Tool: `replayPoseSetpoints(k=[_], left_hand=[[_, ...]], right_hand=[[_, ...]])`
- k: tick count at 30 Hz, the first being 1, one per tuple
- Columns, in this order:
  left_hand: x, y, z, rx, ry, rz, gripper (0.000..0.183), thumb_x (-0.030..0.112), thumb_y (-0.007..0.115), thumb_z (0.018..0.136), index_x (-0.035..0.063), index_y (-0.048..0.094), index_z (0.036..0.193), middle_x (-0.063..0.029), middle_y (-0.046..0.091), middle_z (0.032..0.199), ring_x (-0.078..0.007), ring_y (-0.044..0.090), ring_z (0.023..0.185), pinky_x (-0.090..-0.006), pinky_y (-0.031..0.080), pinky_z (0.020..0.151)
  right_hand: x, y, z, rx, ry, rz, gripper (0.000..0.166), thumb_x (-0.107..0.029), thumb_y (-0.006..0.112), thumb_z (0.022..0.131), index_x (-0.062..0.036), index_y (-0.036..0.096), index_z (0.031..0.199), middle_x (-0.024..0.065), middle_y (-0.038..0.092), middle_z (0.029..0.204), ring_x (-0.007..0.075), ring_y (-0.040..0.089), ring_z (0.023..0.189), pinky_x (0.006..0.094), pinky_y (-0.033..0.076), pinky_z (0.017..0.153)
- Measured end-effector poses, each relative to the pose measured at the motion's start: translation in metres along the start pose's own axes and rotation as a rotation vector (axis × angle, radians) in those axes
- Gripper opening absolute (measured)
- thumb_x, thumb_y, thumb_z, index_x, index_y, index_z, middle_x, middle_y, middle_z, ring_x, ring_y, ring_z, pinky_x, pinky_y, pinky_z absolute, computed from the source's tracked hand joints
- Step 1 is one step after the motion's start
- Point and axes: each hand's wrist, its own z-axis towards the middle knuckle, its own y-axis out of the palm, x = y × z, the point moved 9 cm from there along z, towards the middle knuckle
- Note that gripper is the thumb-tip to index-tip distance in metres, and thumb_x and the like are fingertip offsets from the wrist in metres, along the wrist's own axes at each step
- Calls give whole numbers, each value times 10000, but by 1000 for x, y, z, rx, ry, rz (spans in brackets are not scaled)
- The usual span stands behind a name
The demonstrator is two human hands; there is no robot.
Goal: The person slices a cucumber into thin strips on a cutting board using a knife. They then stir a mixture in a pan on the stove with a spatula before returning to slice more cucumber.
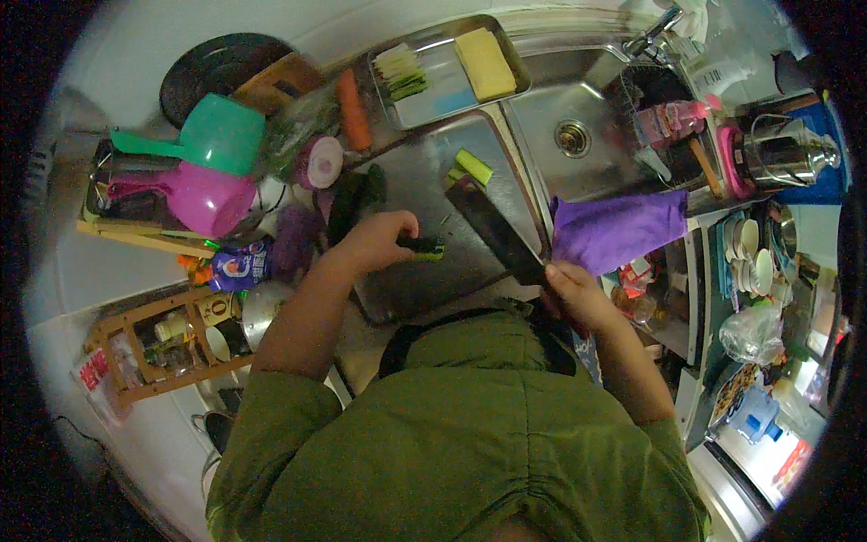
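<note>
My left hand (383, 242) grips a short cucumber piece (428, 248) with dark green skin, low over a metal cutting board (406, 295). At the board's right edge my right hand (574, 288) is closed around the handle of a broad-bladed kitchen knife (493, 229). The dark blade slants across the board, its far end beside pale green cucumber pieces (473, 167). Small green scraps lie between the blade and my left hand. Dark green cucumbers (369, 186) rest at the board's left side, partly behind that hand.
Beyond the board, a steel tray (433, 51) holds cut green-and-white strips and a yellow block. A carrot (353, 112) and a halved purple onion (325, 162) sit left of it. To the right are a sink (542, 135) and a purple cloth (616, 227) over the counter edge.
</note>
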Motion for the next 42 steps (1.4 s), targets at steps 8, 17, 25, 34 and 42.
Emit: replayPoseSetpoints(k=[8,17,25,34,42], left_hand=[[-11,26,-13,-255,-51,-109,361,133,786,668,66,562,944,-66,594,856,-196,565,800,-336,467,707],[1,10,29,91,30,43,382,96,752,662,92,581,1003,-91,592,963,-276,584,930,-374,481,807],[25,-2,-3,312,75,240,387,78,723,694,115,590,1056,-121,518,1130,-347,512,1077,-416,455,907],[17,0,-20,687,80,189,348,154,744,721,81,587,1023,-123,547,1042,-330,542,996,-423,458,862],[17,-11,8,570,-248,239,388,240,782,694,59,579,971,-114,571,919,-302,573,885,-418,474,783]], right_hand=[[25,20,33,-170,96,-75,401,-469,435,961,-87,558,962,20,488,605,117,443,475,265,332,402],[17,-18,38,11,-3,1,351,-403,458,974,-75,540,879,2,498,608,111,468,489,269,375,441],[2,7,33,5,-131,-372,357,-380,480,974,-47,541,860,-4,488,607,105,468,528,270,393,487],[-8,11,27,52,-237,-409,337,-346,465,983,-47,536,844,-5,474,589,111,455,496,267,384,469],[13,7,29,41,-122,-306,314,-326,435,992,-44,527,887,9,479,590,115,445,493,273,365,459]])
